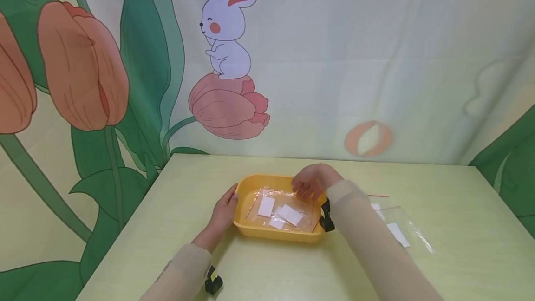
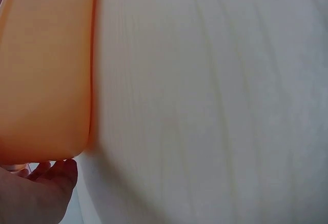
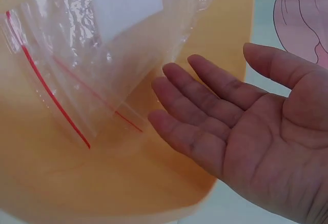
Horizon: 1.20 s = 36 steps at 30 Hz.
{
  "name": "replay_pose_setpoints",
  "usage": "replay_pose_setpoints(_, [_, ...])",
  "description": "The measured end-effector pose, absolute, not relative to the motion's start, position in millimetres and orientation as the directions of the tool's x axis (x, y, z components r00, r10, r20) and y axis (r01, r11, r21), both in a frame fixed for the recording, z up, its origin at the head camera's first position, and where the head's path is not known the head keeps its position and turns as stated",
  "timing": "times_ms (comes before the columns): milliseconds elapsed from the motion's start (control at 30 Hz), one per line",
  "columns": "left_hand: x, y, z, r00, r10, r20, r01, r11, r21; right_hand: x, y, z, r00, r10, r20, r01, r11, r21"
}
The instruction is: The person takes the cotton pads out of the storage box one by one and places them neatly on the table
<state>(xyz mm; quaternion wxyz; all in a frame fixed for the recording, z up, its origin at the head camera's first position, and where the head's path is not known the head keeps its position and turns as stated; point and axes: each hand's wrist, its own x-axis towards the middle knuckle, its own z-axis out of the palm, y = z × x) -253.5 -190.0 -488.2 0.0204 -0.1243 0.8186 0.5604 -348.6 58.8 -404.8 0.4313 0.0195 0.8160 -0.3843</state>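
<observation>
A yellow plastic basin [image 1: 273,234] sits on the table with several clear zip bags [image 1: 301,201] inside it. The bags have red seal lines and hold white rectangular pieces [image 1: 291,215]. At the basin's left end my left hand [image 1: 223,210] holds its side, fingertips right at the wall; the left wrist view shows the fingers [image 2: 66,168] against the basin's outside. My right hand [image 1: 311,180] hangs over the right part of the basin, palm and spread fingers bare in the right wrist view, beside the red-edged bags [image 3: 102,70].
To the right of the basin, more clear zip bags [image 1: 411,233] with white pieces lie on the pale table [image 1: 459,208], partly hidden by my right sleeve. A printed curtain [image 1: 309,73] with a rabbit and tulips hangs behind the table's back edge.
</observation>
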Motion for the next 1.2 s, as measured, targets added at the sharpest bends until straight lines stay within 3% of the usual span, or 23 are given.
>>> replay_pose_setpoints(400, [-252.7, -187.6, -485.6, -0.969, -0.180, -0.169, -0.220, 0.324, 0.920, -343.3, 53.9, -414.8, -0.635, -0.244, -0.733, 0.400, 0.708, -0.582])
replay_pose_setpoints(600, [-251.8, -188.1, -485.9, -0.973, -0.171, -0.153, -0.201, 0.312, 0.929, -343.4, 50.1, -415.8, -0.589, -0.216, -0.779, 0.468, 0.695, -0.546])
replay_pose_setpoints(900, [-253.1, -188.4, -486.1, -0.973, -0.174, -0.154, -0.204, 0.322, 0.924, -347.9, 44.9, -415.6, -0.499, -0.229, -0.836, 0.410, 0.787, -0.461])
replay_pose_setpoints(1200, [-252.9, -187.3, -485.0, -0.968, -0.186, -0.171, -0.224, 0.321, 0.920, -350.0, 42.1, -417.4, -0.504, -0.238, -0.830, 0.376, 0.805, -0.459])
